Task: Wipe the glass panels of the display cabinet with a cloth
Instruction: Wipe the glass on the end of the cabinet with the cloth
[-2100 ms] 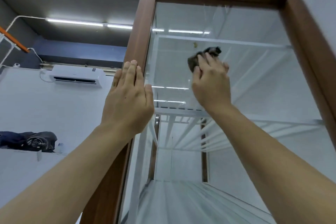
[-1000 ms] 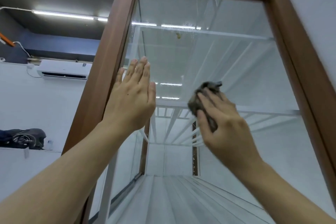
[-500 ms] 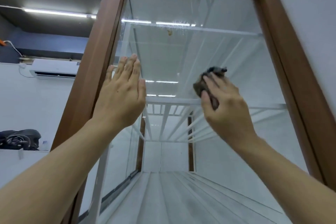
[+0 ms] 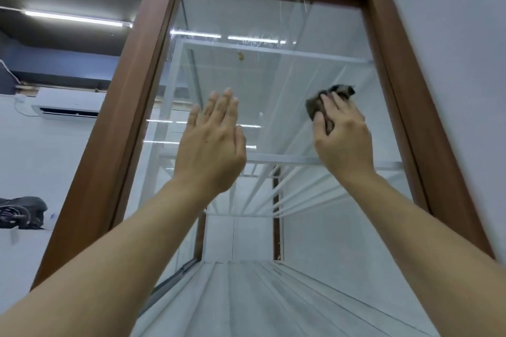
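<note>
Gripping cloth (image 4: pixel 315 107) (wad slanting up-right) on glass panel (image 4: pixel 273 16): right hand (image 4: pixel 345 143); left hand (image 4: pixel 210 146) flat.

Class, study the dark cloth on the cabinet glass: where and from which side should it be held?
Take the bunched middle of the cloth from the room side, palm facing the glass panel, as the right hand does. It is a wad against upright glass, so only its outer face is reachable; a grip with fingers over it and thumb at its left edge should hold.
</note>
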Tool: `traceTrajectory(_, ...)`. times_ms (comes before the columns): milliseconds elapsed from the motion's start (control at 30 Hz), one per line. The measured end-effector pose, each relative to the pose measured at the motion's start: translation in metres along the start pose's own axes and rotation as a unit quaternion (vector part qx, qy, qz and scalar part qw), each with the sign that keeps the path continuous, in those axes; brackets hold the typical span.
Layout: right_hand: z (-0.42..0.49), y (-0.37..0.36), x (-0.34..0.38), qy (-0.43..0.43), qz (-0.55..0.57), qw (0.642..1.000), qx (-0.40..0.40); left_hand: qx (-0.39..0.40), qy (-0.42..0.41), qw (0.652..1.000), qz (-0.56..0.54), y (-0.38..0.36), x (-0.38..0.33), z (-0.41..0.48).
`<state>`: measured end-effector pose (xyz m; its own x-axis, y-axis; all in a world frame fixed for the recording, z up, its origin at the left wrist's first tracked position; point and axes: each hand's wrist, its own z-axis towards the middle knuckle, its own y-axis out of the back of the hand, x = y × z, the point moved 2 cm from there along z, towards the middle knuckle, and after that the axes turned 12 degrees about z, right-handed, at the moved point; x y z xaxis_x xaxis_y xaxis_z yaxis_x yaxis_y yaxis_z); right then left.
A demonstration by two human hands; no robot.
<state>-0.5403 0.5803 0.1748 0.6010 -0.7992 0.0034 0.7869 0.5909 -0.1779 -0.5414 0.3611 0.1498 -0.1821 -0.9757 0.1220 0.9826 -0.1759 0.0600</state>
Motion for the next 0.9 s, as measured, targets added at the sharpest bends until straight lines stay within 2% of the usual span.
traceTrajectory(67,0.028,-0.017,0.017,-0.01,-0.004,1.0,0.003,-0.004,0.002,1.0,-0.001,-0.007,-0.011,0.002)
traceTrajectory(100,0.026,-0.025,0.029,0.015,-0.001,1.0,0.016,-0.008,0.005,1.0,0.004,-0.009,-0.012,0.003)
traceTrajectory(200,-0.03,-0.024,0.039,0.139,0.01,0.986,0.09,-0.011,0.005,1.0,0.011,-0.013,-0.008,0.002)
traceTrajectory(267,-0.072,-0.002,0.021,0.161,0.012,0.981,0.111,-0.004,0.001,1.0,0.017,-0.013,-0.009,0.001)
traceTrajectory(333,-0.066,0.018,-0.008,0.103,0.012,0.992,0.067,0.003,0.003,1.0,0.029,-0.013,-0.011,0.0)
traceTrajectory(400,-0.024,0.018,-0.023,0.018,-0.003,1.0,0.004,0.001,0.006,0.999,0.031,-0.013,-0.012,-0.001)
traceTrajectory(467,0.015,-0.001,-0.005,-0.015,-0.005,1.0,-0.007,-0.002,0.006,1.0,0.028,-0.013,-0.011,0.0)
traceTrajectory(533,0.011,-0.021,0.025,0.034,0.014,0.999,0.034,-0.005,0.009,1.0,0.022,-0.014,-0.008,0.001)
traceTrajectory(600,-0.034,-0.021,0.036,0.12,0.028,0.988,0.092,-0.011,0.009,1.0,0.016,-0.013,-0.007,0.001)
traceTrajectory(667,-0.09,0.0,0.025,0.152,0.025,0.98,0.126,-0.009,0.005,1.0,0.022,-0.014,-0.008,0.001)
traceTrajectory(733,-0.098,0.022,0.0,0.11,0.027,0.989,0.098,-0.009,0.005,0.999,0.034,-0.015,-0.01,-0.001)
traceTrajectory(833,-0.024,0.019,-0.02,0.006,0.007,1.0,0.008,-0.01,0.01,0.999,0.037,-0.015,-0.012,-0.002)
traceTrajectory(900,0.015,0.0,-0.002,-0.025,0.001,1.0,0.002,-0.01,0.012,0.999,0.037,-0.015,-0.012,-0.001)
